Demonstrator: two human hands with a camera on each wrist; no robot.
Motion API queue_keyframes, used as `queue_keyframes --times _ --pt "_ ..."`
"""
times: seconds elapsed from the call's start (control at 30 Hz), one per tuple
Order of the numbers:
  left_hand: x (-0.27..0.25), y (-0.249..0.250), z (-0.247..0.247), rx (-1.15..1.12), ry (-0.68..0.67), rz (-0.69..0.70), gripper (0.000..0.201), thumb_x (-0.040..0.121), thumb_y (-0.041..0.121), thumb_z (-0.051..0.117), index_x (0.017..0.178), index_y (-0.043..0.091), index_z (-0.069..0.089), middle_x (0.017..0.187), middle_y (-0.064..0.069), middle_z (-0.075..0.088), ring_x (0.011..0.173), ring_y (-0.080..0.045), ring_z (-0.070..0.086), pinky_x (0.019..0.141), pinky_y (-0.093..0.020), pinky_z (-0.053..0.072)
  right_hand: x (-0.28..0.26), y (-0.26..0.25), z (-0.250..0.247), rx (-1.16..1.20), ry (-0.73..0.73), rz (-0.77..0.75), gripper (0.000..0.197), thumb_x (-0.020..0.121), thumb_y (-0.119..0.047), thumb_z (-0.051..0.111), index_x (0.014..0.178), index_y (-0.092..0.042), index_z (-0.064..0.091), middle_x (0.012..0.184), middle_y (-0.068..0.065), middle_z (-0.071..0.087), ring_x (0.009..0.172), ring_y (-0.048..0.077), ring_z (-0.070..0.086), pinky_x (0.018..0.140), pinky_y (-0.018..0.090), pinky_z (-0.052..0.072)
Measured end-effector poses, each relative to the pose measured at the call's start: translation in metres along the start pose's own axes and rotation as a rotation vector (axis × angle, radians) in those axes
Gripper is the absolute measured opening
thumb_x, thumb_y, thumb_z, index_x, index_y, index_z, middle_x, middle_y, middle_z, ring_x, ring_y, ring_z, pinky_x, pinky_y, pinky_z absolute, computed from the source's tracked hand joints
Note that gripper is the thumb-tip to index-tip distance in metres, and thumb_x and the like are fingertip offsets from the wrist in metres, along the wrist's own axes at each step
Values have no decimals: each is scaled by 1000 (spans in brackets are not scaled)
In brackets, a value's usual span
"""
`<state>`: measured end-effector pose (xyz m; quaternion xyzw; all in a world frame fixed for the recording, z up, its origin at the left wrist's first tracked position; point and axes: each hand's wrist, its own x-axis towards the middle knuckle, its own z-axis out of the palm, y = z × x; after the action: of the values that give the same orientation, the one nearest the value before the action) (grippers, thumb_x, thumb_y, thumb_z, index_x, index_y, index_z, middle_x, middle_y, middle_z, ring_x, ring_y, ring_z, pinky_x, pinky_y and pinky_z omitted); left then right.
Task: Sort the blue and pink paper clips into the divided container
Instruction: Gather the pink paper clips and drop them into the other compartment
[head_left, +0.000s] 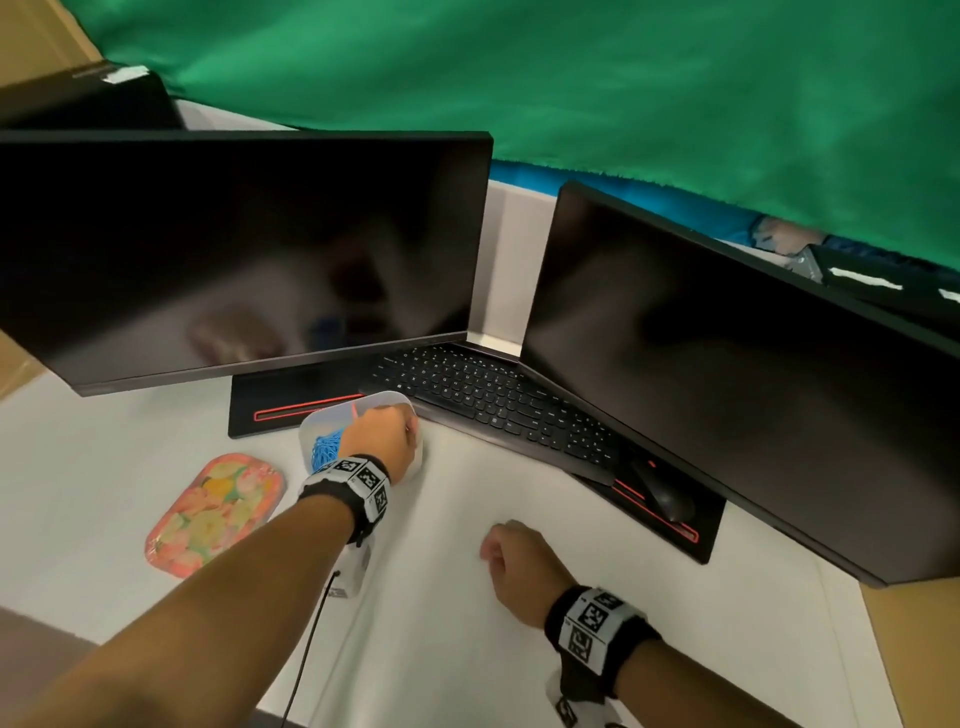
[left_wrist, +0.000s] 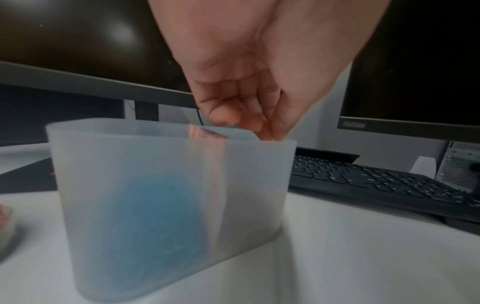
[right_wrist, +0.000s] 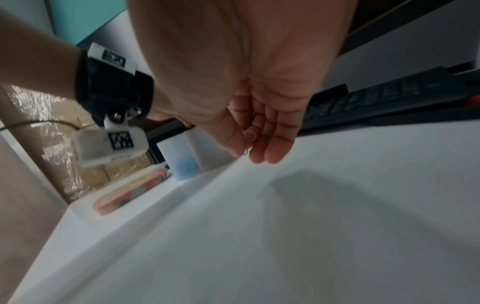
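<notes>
Container (left_wrist: 161, 185) on desk (head_left: 519, 623): blue clips (head_left: 324, 449) fill left compartment. Left hand (head_left: 376, 434) over right compartment, fingers curled, contents indiscernible. Right hand (right_wrist: 259, 127) pinches a clip (right_wrist: 248, 136).

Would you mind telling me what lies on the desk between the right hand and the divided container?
Nothing: in the head view, only bare white desk separates the right hand from the divided container.
</notes>
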<state>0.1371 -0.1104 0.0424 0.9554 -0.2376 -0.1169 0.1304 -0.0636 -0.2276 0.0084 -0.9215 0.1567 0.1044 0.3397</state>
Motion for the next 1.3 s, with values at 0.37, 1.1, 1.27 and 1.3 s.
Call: queue_keyframes --times 0.37,1.1,1.27,1.3 --pt "-15 -46 -14 -373 180 -44 18 90 15 53 104 19 64 100 0 64 91 -21 61 85 -30 50 108 -95 -28 26 155 -77 18 86 -8 51 91 -13 66 92 6 66 84 21 60 76 26 49" --pt "-66 -198 -31 -392 116 -440 112 40 53 73 141 34 31 129 -15 43 119 -40 42 105 -47 37 157 -72 -19 255 56 171 30 87 -11 50 108 -20 69 105 5 71 91 22 69 84 44 57" --pt "-32 -144 -54 -373 43 -20 110 46 47 79 142 41 25 128 1 37 120 -23 37 105 -38 36 151 -73 -23 430 75 169 26 97 -21 45 107 -11 67 96 6 71 77 15 69 66 27 55" --pt "-26 -132 -54 -329 -3 34 111 48 47 79 143 41 23 128 3 35 120 -21 35 104 -37 37 150 -74 -24 474 88 180 29 99 -26 43 106 -10 67 94 6 71 74 14 68 63 24 52"
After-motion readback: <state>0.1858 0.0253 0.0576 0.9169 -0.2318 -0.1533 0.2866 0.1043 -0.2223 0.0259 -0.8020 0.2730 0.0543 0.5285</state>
